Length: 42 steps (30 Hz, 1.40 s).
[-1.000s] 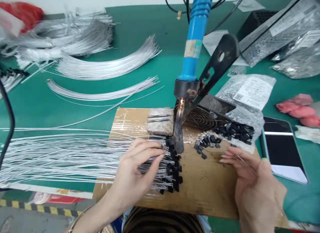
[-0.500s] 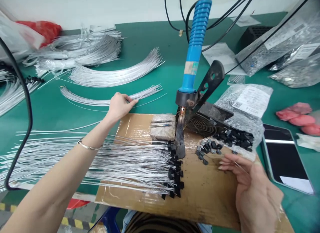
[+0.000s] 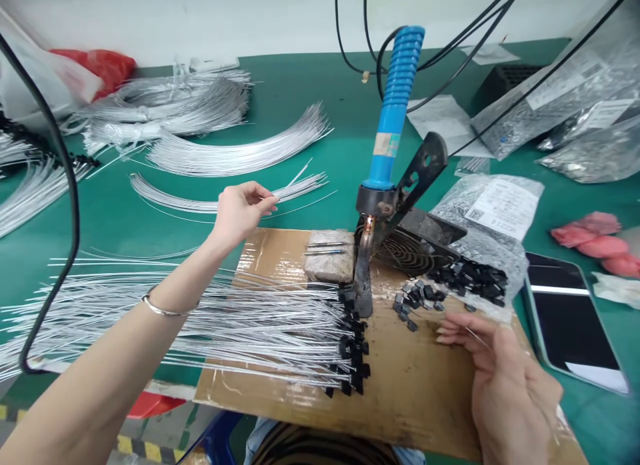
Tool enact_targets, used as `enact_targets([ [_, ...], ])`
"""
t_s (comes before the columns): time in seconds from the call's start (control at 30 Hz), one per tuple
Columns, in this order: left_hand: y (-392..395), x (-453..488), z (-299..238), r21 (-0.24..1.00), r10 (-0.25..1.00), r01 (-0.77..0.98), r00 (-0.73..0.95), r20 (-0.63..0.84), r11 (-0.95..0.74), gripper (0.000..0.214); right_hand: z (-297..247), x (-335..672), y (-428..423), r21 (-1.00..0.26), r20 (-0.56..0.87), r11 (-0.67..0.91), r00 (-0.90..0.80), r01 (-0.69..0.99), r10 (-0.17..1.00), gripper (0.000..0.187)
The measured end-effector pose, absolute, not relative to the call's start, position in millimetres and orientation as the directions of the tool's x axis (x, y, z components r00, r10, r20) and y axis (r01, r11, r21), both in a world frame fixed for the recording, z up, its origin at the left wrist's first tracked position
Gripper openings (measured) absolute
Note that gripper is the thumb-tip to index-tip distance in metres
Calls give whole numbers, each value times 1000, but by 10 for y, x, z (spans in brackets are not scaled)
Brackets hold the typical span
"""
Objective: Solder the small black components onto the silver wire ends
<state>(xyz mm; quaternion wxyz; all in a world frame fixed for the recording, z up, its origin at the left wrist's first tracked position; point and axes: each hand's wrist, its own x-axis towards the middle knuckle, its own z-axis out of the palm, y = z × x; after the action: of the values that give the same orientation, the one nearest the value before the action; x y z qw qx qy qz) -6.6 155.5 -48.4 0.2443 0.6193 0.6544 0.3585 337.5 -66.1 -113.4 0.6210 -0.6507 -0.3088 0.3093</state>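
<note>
My left hand (image 3: 245, 208) is closed in a pinch over the smaller bundle of white wires (image 3: 183, 197). Past its fingertips, a wire end (image 3: 300, 172) stands up at an angle above the others. Over the cardboard's right side, my right hand (image 3: 510, 378) pinches a thin, pin-like metal piece (image 3: 475, 335). Small black clips (image 3: 417, 297) lie loose just beyond those fingers. Under my left forearm spreads a layer of white wires (image 3: 260, 332), with black clips (image 3: 355, 352) on their right ends. A blue-handled soldering iron (image 3: 390, 132) stands tip down between my hands.
The cardboard sheet (image 3: 400, 398) lies along the table's front edge. A wrapped block (image 3: 330, 268) carries thin metal rods. Behind are a larger wire bundle (image 3: 235, 152) and a coiled heap (image 3: 175, 108). A phone (image 3: 575, 318) and plastic bags (image 3: 505, 205) lie right; black cables hang overhead.
A wire end now rises from the small bundle by my left fingertips. My left hand has barely moved, and my right hand keeps its pinch. The whole view has shifted slightly.
</note>
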Motion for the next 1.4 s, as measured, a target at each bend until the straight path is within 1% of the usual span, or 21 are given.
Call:
enact_targets([
  [0.07,1473,-59,-459,824,985,565,-120,125,-36,15,-1124,3366,-659,-998,-37,-61,619,18,784,43],
  [0.17,1398,-48,-439,860,984,509,-130,124,-41,16,-1117,3353,-652,-997,-47,-74,621,17,782,43],
  [0.27,1376,-50,-441,861,984,506,-130,122,-40,17,-1123,3348,-651,-996,-46,-81,620,29,783,43],
  [0.33,1365,-58,-452,842,985,537,-116,125,-44,17,-1127,3348,-654,-995,-44,-87,619,38,784,44],
  [0.47,1286,-73,-500,747,988,663,-81,134,-47,15,-1125,3347,-652,-994,-38,-95,624,59,781,47],
  [0.57,1184,-71,-565,620,990,784,-72,121,-19,20,-1130,3351,-651,-990,-43,-115,623,76,781,48],
  [0.67,1110,-57,-640,495,995,869,-33,92,-17,30,-1146,3366,-664,-983,-58,-153,621,101,782,50],
  [0.8,1135,-30,-733,389,995,917,58,84,-87,34,-1151,3386,-683,-973,-58,-183,615,143,786,51],
  [0.93,1265,7,-827,342,981,920,158,117,-189,35,-1123,3381,-676,-957,-38,-204,608,205,793,50],
  [1.07,1359,60,-893,355,959,892,238,152,-278,36,-1120,3382,-671,-950,-27,-212,612,231,790,49],
  [1.17,1359,92,-854,402,955,868,241,174,-293,37,-1148,3397,-678,-957,-24,-196,617,212,787,47],
  [1.23,1334,98,-762,440,961,858,193,200,-264,32,-1163,3403,-685,-963,-23,-183,614,199,789,45],
  [1.33,1263,76,-529,490,961,848,76,266,-203,17,-1162,3398,-684,-965,-23,-179,613,194,790,44],
  [1.4,1185,33,-331,518,950,839,-7,314,-165,19,-1149,3392,-675,-973,-26,-160,614,164,789,44],
])
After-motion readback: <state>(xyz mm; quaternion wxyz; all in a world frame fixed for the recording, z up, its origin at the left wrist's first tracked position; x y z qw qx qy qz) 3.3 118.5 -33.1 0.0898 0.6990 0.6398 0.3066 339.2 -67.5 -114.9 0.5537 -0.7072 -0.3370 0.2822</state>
